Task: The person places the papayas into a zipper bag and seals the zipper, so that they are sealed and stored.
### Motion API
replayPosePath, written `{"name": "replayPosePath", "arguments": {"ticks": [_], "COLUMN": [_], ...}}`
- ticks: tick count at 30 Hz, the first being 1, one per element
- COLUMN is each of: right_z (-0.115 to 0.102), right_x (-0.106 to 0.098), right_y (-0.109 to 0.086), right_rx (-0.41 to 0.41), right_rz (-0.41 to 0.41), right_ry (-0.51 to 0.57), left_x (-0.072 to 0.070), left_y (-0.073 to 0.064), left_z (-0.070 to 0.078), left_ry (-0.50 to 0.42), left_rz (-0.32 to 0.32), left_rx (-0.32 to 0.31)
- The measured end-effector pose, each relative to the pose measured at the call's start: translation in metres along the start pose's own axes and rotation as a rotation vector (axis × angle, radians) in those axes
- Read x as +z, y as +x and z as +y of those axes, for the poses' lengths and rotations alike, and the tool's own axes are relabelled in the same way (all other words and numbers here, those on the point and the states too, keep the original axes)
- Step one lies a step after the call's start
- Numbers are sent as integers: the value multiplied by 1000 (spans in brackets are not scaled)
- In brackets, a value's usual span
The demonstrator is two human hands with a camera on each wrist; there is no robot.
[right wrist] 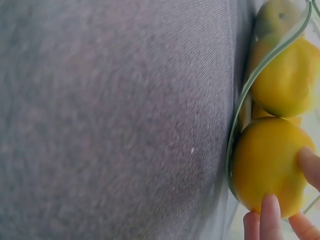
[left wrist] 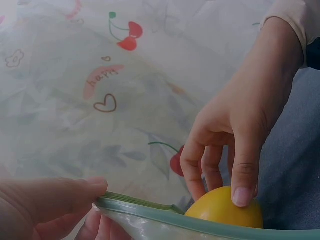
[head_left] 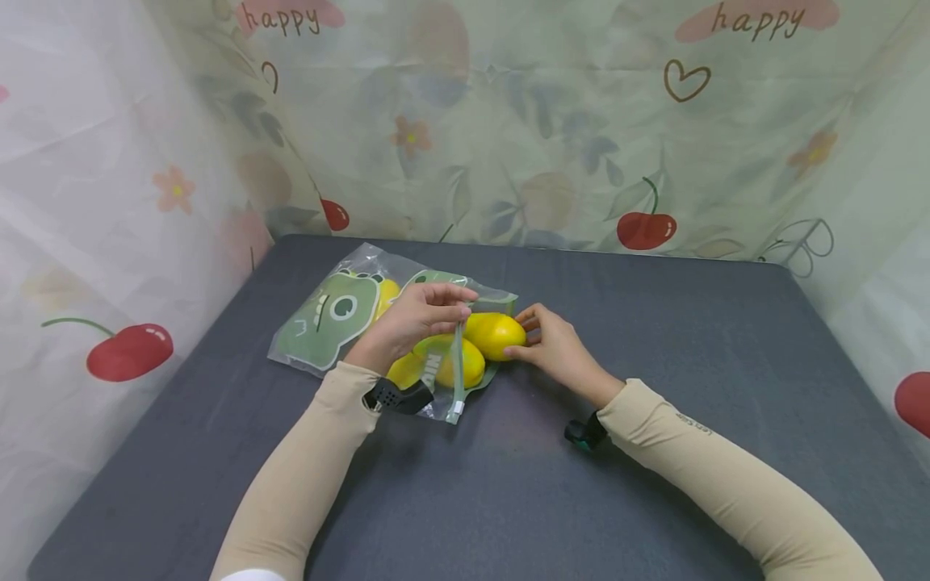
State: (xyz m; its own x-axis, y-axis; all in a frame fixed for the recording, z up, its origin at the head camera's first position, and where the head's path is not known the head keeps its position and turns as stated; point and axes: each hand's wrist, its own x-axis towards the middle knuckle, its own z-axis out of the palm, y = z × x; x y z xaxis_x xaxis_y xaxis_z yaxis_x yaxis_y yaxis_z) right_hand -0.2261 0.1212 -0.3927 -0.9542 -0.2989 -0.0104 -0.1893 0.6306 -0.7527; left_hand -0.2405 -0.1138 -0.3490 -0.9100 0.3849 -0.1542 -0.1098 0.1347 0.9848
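Note:
A clear zip bag point(head_left: 312, 335) printed with a green cartoon face lies on the table, several yellow mangoes point(head_left: 465, 361) inside it. My left hand point(head_left: 407, 319) pinches the green-edged rim of the bag's mouth between thumb and fingers, which holds that edge up, as the left wrist view shows. With thumb and fingers around it, my right hand point(head_left: 555, 347) grips one smooth yellow mango point(right wrist: 267, 160) at the mouth. This mango lies partly within the opening, right against another mango point(right wrist: 285, 77). The bag rim hides its lower part in the left wrist view.
The dark grey table point(head_left: 617, 500) extends to the front and right of the bag. A printed curtain point(head_left: 508, 121) hangs behind the table and along its sides. A thin looped cord point(head_left: 806, 242) is at the back right corner.

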Motion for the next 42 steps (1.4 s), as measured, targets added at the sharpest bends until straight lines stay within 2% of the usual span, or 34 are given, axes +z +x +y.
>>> {"name": "replayPosePath", "arguments": {"ticks": [21, 29, 42], "right_z": [-10, -12, -14], "right_x": [12, 13, 14], "right_y": [1, 0, -5], "right_rx": [-73, -65, -36], "right_rz": [19, 1, -47], "right_ry": [39, 52, 44], "left_x": [-2, -1, 0], "left_y": [-1, -2, -3], "left_z": [0, 2, 2], "left_ry": [12, 21, 8], "left_rz": [-9, 1, -11], "left_rx": [6, -12, -1]}}
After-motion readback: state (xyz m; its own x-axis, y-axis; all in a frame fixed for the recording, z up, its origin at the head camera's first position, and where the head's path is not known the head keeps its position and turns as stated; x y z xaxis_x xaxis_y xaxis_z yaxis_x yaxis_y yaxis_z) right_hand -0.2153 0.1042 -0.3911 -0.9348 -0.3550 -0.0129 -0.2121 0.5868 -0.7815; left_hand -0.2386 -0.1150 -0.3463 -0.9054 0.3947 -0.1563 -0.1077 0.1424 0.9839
